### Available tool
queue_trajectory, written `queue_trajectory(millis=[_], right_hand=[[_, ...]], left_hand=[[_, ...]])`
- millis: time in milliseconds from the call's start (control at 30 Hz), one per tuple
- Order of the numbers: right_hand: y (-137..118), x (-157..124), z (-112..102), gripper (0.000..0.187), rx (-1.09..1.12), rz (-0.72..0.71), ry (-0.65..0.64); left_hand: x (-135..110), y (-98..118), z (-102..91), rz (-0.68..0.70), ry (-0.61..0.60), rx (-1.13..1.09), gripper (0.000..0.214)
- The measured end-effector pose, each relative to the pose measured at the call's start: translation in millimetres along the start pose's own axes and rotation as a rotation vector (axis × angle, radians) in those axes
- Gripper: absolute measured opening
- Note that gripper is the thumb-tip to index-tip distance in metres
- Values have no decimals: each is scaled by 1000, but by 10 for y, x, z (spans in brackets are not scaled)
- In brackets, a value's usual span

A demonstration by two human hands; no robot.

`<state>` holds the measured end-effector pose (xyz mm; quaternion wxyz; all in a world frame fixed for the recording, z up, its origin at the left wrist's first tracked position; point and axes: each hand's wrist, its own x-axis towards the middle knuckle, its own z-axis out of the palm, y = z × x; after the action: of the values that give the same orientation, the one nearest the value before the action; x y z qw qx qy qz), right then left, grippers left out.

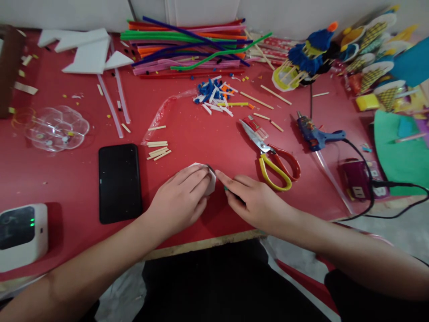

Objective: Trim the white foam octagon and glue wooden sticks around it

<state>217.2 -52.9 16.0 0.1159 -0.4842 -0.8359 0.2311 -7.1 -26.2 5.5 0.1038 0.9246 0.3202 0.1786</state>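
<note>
A small white foam board piece with angled edges lies on the red table. My left hand is over it, fingers together, pressing it down near the table's front edge. My right hand is closed around a craft knife, index finger stretched along it. The thin dark blade shows at the foam's right edge; most of the handle is hidden in my palm, with a bit of green showing under the fingers. Red-and-yellow scissors lie with blades apart just beyond my right hand.
A black phone and short sticks lie left of my hands. Colourful pipe cleaners and white foam offcuts are at the back. A blue glue gun with its cord and finished crafts stand right.
</note>
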Motion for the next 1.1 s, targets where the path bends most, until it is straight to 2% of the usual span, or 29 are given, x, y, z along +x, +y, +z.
queue_trajectory(millis=[333, 700, 867, 1100], right_hand=[[-40, 26, -40, 54, -101, -6, -82], [-54, 64, -56, 54, -35, 45, -102], [-86, 100, -40, 55, -122, 67, -143], [-78, 81, 1, 55, -141, 44, -146]], left_hand=[[6, -17, 11, 23, 32, 4, 36], [12, 0, 10, 21, 15, 52, 35], [2, 3, 14, 50, 0, 72, 42], [-24, 9, 21, -23, -20, 47, 42]])
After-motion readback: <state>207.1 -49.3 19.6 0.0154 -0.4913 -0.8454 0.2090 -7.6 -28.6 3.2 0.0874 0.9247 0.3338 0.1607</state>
